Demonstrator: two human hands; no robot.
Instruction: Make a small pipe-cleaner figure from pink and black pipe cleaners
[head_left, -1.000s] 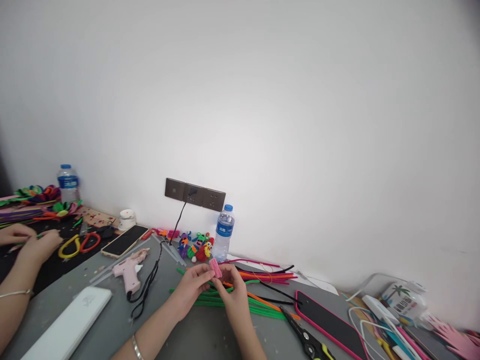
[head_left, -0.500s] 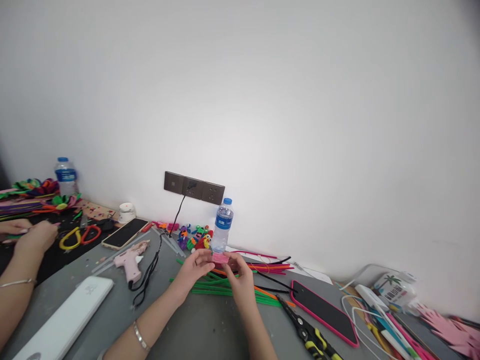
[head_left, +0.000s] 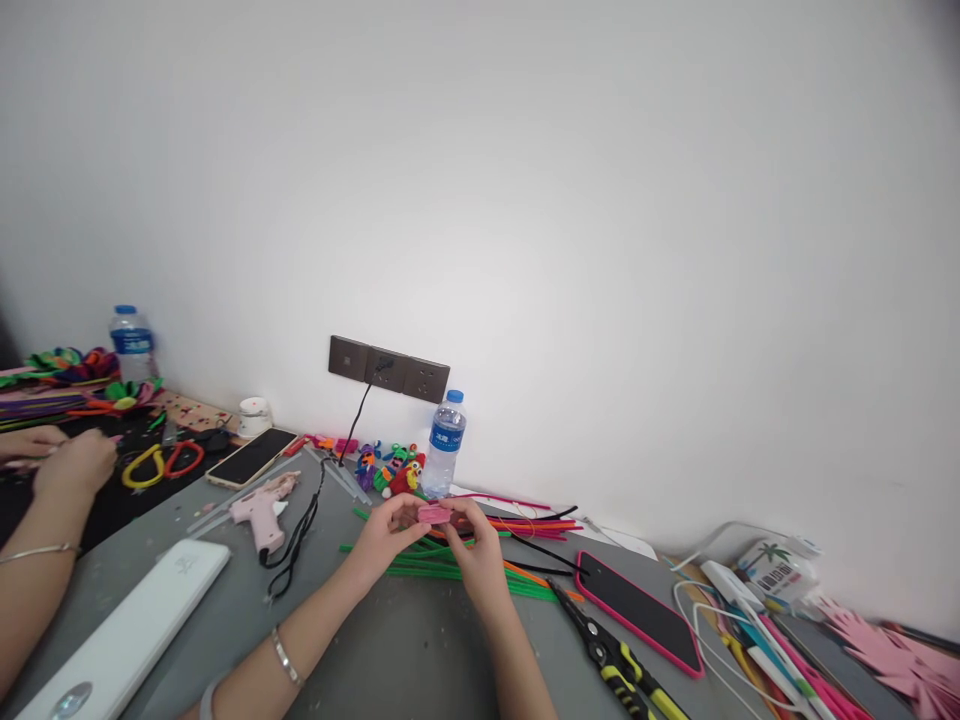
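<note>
A small pink piece (head_left: pixel 434 514) is held between the 2 hands, above the table (head_left: pixel 420 650) and on the near side of the water bottle (head_left: pixel 445 450). Its left end is pinched by the thumb and fingers of the left hand (head_left: pixel 392 533), and its right end is gripped by the fingertips of the right hand (head_left: pixel 475 540); only a narrow gap, filled by the piece, is left within each pinch. How the hidden fingers are bent cannot be told. The left forearm is stretched from the near left toward the far right, with a silver bracelet (head_left: pixel 285 658) worn at the wrist; the right forearm is angled from the near edge toward the far left. Green pipe cleaners (head_left: pixel 425 573) are spread beneath the hands. 1.0 s earlier the piece was tilted steeply; now it is held nearly level, and both hands have been kept on it.
</note>
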